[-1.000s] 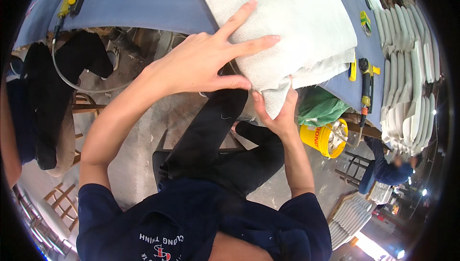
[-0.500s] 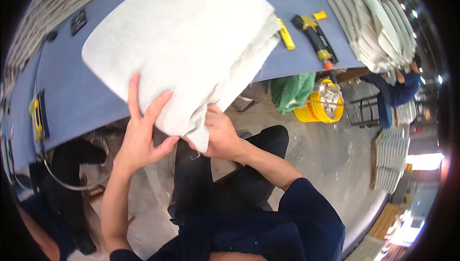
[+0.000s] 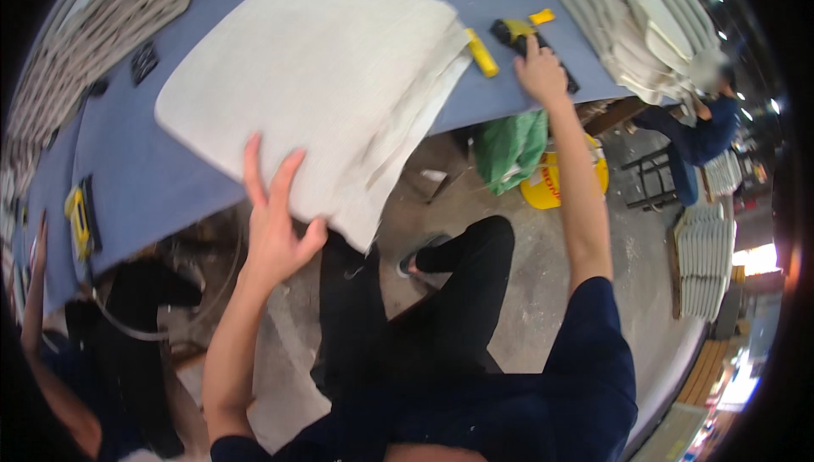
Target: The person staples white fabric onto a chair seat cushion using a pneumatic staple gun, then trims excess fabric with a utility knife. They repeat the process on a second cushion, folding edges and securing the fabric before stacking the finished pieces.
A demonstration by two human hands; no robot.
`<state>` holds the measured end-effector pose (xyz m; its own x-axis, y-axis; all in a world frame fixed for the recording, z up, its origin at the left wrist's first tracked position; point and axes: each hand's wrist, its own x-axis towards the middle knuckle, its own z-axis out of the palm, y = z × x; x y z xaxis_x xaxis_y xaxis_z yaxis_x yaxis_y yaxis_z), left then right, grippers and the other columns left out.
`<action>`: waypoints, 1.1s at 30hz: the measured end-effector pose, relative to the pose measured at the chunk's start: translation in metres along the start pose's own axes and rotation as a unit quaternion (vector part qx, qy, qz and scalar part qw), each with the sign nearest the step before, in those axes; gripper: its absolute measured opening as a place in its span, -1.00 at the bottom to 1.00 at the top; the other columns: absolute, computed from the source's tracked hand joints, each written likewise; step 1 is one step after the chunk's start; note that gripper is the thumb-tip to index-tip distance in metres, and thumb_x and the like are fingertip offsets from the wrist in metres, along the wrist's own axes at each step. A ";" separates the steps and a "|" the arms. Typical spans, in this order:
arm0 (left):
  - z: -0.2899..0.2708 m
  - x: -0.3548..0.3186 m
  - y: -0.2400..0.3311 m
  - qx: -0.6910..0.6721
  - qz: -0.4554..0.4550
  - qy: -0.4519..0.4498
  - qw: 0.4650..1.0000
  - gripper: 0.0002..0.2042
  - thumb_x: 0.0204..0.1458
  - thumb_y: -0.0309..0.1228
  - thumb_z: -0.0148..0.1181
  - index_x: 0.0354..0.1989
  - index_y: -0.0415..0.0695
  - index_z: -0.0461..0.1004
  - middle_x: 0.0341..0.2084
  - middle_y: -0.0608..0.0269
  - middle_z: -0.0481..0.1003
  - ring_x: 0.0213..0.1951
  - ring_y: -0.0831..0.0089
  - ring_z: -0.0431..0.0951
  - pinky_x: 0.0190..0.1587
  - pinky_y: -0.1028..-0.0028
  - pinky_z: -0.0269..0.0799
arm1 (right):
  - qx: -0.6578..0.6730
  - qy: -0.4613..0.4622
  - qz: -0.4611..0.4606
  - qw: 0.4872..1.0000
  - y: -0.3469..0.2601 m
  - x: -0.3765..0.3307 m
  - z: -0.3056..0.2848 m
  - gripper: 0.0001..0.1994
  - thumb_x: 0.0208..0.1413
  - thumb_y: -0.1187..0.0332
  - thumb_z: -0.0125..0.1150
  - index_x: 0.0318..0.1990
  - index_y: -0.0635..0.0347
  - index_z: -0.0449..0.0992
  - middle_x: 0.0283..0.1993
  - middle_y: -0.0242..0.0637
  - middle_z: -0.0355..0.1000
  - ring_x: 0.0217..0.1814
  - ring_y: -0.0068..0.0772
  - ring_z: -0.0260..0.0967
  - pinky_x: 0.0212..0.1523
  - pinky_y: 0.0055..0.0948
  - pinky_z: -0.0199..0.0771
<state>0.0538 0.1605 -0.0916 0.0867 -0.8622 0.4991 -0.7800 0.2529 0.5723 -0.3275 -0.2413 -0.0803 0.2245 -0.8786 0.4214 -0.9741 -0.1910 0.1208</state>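
Observation:
A cushion-like panel covered in off-white fabric [image 3: 305,64] lies on the blue work table, its near corner jutting over the edge with a loose fabric flap hanging there. My left hand [image 3: 275,229] rests at the panel's near edge, fingers spread on the fabric and thumb by the corner. Out to the right, my right hand [image 3: 543,79] lies over the handle of a yellow and black staple gun [image 3: 517,31], its index finger stretched along the top and its other fingers curled down over the handle. Part of the tool is hidden under that hand.
A yellow marker-like stick [image 3: 482,53] lies between panel and staple gun. Stacks of pale panels stand at the far left [image 3: 119,30] and far right [image 3: 627,21]. Another yellow and black tool [image 3: 82,218] sits near a co-worker at left. Below hang a green bag [image 3: 509,153] and a yellow bucket [image 3: 543,186].
My right hand has let go of the fabric at the near corner and moved right onto the staple gun. The bunched flap now hangs loose. My left hand stays at the panel's edge.

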 end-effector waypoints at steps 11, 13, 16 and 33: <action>0.029 -0.009 -0.004 -0.021 -0.010 0.102 0.995 -0.17 -0.12 -0.44 0.40 0.46 0.01 0.29 0.58 -0.28 -0.17 0.53 -0.30 0.08 0.31 0.05 0.44 | 0.792 -0.091 0.048 0.602 -0.074 -0.201 -0.142 -0.78 0.33 0.42 0.18 0.03 0.35 0.45 -0.31 -0.30 0.48 -0.29 -0.52 0.40 -0.21 -0.45 0.45; 0.028 -0.014 -0.005 0.005 -0.004 0.114 0.993 -0.16 -0.14 -0.46 0.41 0.46 0.01 0.29 0.58 -0.28 -0.16 0.55 -0.27 0.03 0.39 0.00 0.35 | 0.758 -0.165 0.028 0.631 -0.114 -0.265 -0.137 -0.74 0.26 0.33 0.25 -0.01 0.32 0.53 -0.37 -0.35 0.40 -0.33 -0.47 0.37 -0.18 -0.44 0.45; 0.033 -0.012 -0.007 0.018 0.011 0.121 0.992 -0.12 -0.16 -0.48 0.45 0.47 0.01 0.25 0.58 -0.25 -0.17 0.58 -0.24 -0.04 0.48 -0.05 0.20 | 0.699 -0.208 -0.013 0.684 -0.160 -0.331 -0.146 -0.70 0.17 0.33 0.37 -0.02 0.33 0.60 -0.30 -0.31 0.53 -0.29 -0.44 0.49 -0.12 -0.38 0.53; 0.043 -0.008 -0.005 0.020 0.033 0.159 0.987 -0.01 -0.35 -0.78 0.39 0.45 -0.02 0.28 0.57 -0.31 -0.17 0.48 -0.30 0.18 0.22 0.08 0.56 | 0.658 -0.123 -0.203 0.714 -0.210 -0.317 -0.116 -0.53 0.02 0.34 0.56 0.06 0.41 0.61 -0.32 -0.18 0.66 -0.35 -0.44 0.68 -0.28 -0.54 0.56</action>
<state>0.0305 0.1473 -0.1266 0.2199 -0.6623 0.7163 -0.8135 0.2808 0.5093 -0.1914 0.1277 -0.1352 0.6421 -0.6535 0.4008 -0.0464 -0.5550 -0.8305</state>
